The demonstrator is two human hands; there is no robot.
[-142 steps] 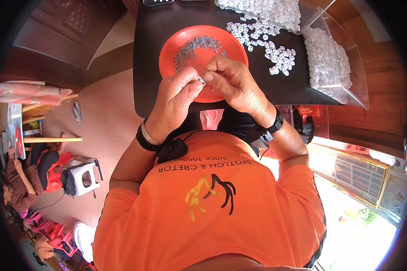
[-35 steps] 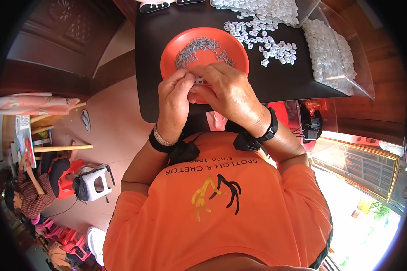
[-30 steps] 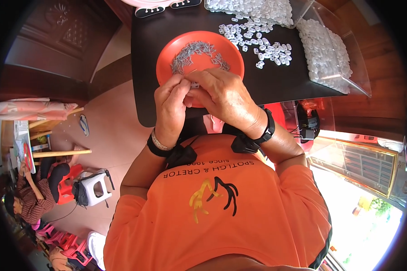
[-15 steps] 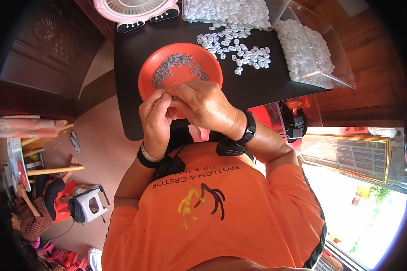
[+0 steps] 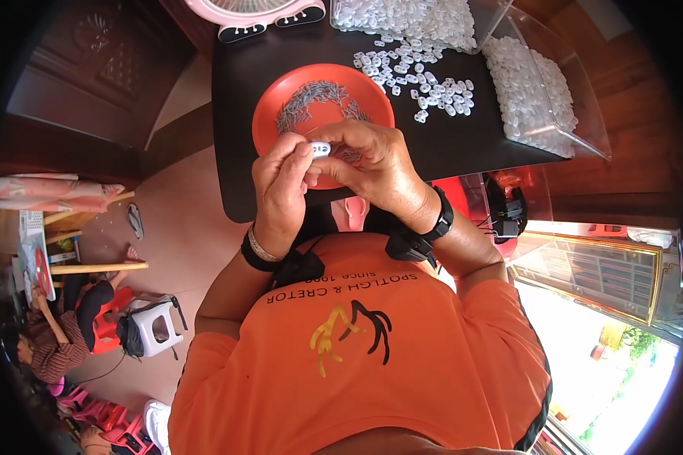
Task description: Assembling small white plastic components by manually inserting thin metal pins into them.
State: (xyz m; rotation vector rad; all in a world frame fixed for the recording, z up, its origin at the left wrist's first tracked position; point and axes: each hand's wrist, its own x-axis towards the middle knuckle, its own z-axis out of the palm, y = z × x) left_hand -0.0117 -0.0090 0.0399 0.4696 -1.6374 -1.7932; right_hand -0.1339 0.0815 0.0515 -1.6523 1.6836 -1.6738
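Note:
Over the near rim of a red-orange plate (image 5: 264,114), both hands meet at a small white oval plastic piece with holes (image 5: 321,149). My left hand (image 5: 282,178) is closed, pinching the piece at its left end between thumb and fingers. The thumb and index finger of my right hand (image 5: 378,167) close on its right end. Small grey screw-like pins (image 5: 315,92) lie scattered in the plate just beyond my fingers. Whether a pin sits in the held piece, I cannot make out.
Loose white pieces (image 5: 444,95) lie on the dark table (image 5: 478,140), right of the plate. Two clear bins, one at the back (image 5: 410,19) and one at the right (image 5: 535,98), hold many more. A pink fan (image 5: 262,9) stands at the back left. Another person (image 5: 57,345) sits far left.
The white piece, hidden by my fingers before, now shows between them. My right thumb and index finger have spread around it. The whole view has shifted slightly, moving the plate rightward in the picture.

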